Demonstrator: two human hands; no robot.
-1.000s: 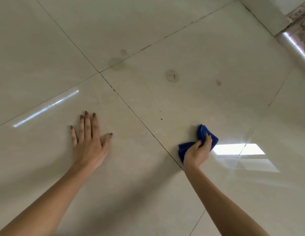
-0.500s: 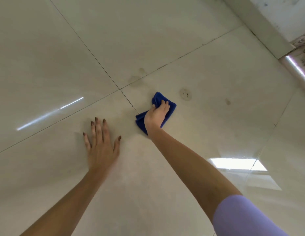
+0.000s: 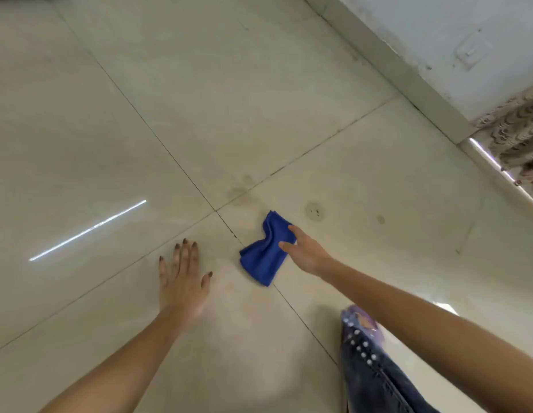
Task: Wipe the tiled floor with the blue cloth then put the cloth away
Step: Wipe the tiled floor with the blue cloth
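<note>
Hands flat and spread: left hand on tiled floor, right hand atop crumpled, folded blue cloth.

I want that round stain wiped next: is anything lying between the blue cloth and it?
Nothing visible does. The blue cloth lies under the right hand, and only bare tiled floor separates it from the round stain. The left hand rests flat on the floor on the cloth's other side, clear of that path.
</note>
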